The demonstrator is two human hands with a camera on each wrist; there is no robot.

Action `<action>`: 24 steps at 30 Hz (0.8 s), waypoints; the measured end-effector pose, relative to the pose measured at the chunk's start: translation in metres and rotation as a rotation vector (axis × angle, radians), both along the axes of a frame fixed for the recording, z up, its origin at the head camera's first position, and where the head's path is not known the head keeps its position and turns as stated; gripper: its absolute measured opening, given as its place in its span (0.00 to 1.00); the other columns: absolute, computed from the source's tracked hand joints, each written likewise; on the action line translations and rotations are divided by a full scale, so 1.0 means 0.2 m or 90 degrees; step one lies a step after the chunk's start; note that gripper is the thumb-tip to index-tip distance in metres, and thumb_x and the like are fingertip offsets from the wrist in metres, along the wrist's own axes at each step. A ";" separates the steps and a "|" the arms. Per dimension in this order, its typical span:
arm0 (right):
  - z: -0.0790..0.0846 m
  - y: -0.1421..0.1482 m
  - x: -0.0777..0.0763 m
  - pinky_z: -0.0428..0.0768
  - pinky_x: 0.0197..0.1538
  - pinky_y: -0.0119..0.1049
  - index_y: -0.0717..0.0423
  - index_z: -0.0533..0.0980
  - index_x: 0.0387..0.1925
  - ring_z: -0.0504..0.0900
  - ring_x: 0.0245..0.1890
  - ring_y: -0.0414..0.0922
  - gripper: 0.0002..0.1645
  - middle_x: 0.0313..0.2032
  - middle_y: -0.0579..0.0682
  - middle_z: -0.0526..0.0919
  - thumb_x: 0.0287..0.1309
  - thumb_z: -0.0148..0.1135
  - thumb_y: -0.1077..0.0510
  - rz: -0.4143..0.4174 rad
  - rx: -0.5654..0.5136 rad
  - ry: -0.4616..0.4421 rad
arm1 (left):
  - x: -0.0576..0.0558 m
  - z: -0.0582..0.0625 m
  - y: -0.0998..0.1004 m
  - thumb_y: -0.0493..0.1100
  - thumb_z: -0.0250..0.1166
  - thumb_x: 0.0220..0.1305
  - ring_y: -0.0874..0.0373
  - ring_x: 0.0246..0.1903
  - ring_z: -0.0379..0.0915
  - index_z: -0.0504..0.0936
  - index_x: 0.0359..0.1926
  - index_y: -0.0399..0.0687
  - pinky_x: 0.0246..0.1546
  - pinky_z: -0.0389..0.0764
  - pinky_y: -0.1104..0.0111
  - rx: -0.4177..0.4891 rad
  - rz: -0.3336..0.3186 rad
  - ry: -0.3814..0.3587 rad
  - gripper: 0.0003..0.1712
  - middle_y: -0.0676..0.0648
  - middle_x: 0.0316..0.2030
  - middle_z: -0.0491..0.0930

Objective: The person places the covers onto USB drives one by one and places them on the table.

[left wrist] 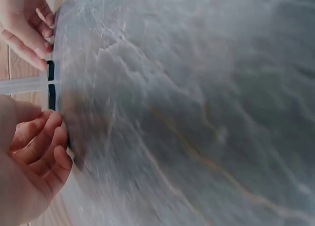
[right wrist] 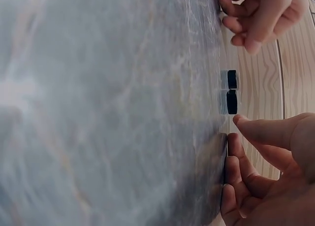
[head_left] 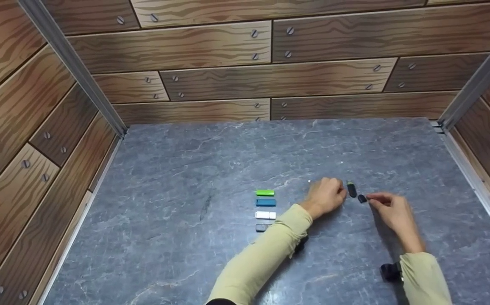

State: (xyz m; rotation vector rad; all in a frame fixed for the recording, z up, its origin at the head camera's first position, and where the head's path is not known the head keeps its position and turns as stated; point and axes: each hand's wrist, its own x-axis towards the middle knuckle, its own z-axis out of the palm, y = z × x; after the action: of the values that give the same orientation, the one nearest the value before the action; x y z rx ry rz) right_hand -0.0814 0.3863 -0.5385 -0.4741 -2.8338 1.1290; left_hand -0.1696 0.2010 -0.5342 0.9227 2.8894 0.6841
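A black USB stick [head_left: 352,189] with a greenish end lies on the grey marbled table. Beside it, toward the right hand, sits its small black cap [head_left: 362,198], apart from the stick in the head view. My left hand [head_left: 326,195] rests by the stick's left side, fingers loosely bent and holding nothing visible. On the other side, my right hand [head_left: 393,212] has its thumb and index fingertips close to the cap; whether they touch it I cannot tell. Both dark pieces, stick [left wrist: 52,96] and cap [left wrist: 50,70], appear edge-on between the hands in the left wrist view.
Left of the left forearm, a column holds a green USB stick [head_left: 265,192], a blue one [head_left: 266,203], a white one [head_left: 265,215] and a grey one [head_left: 262,228], partly hidden by the sleeve. Wood-patterned walls [head_left: 215,84] enclose the table [head_left: 164,178].
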 end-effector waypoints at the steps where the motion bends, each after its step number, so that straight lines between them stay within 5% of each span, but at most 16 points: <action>1: 0.00 0.00 0.00 0.74 0.38 0.30 0.65 0.84 0.56 0.83 0.42 0.47 0.17 0.52 0.68 0.87 0.75 0.61 0.58 -0.001 -0.004 -0.002 | 0.01 0.00 0.01 0.52 0.65 0.74 0.65 0.23 0.72 0.87 0.28 0.57 0.23 0.73 0.73 -0.004 0.009 -0.002 0.15 0.57 0.25 0.83; 5: 0.00 -0.01 0.01 0.74 0.36 0.29 0.65 0.84 0.56 0.81 0.40 0.44 0.18 0.52 0.68 0.87 0.75 0.60 0.58 -0.003 -0.013 -0.005 | 0.01 -0.03 0.08 0.57 0.65 0.73 0.64 0.22 0.74 0.81 0.22 0.59 0.21 0.74 0.70 -0.024 0.047 0.006 0.21 0.58 0.24 0.82; 10: -0.01 -0.02 0.01 0.76 0.40 0.31 0.64 0.82 0.59 0.85 0.50 0.59 0.18 0.54 0.69 0.87 0.76 0.58 0.60 0.026 -0.008 0.013 | 0.00 -0.08 0.13 0.61 0.65 0.71 0.62 0.21 0.75 0.71 0.15 0.61 0.19 0.75 0.67 -0.039 0.087 0.031 0.28 0.58 0.20 0.80; 20: -0.01 -0.01 0.01 0.83 0.54 0.59 0.58 0.82 0.62 0.84 0.55 0.66 0.19 0.57 0.70 0.86 0.74 0.58 0.64 0.082 0.012 0.044 | 0.04 -0.01 0.16 0.66 0.67 0.69 0.60 0.25 0.82 0.84 0.26 0.60 0.22 0.78 0.66 -0.079 0.120 0.031 0.22 0.55 0.29 0.89; 24: -0.01 0.00 0.01 0.82 0.58 0.63 0.58 0.83 0.61 0.85 0.55 0.66 0.19 0.57 0.69 0.86 0.73 0.59 0.62 0.074 0.020 0.047 | 0.05 -0.01 0.18 0.67 0.68 0.68 0.59 0.29 0.86 0.86 0.30 0.61 0.24 0.81 0.65 -0.086 0.127 0.029 0.19 0.55 0.32 0.90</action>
State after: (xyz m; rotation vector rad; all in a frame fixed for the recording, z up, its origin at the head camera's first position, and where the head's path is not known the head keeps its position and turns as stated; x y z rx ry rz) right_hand -0.0795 0.3856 -0.5406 -0.2620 -2.8424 1.0940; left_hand -0.1602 0.2369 -0.5367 0.6490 3.0509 0.4757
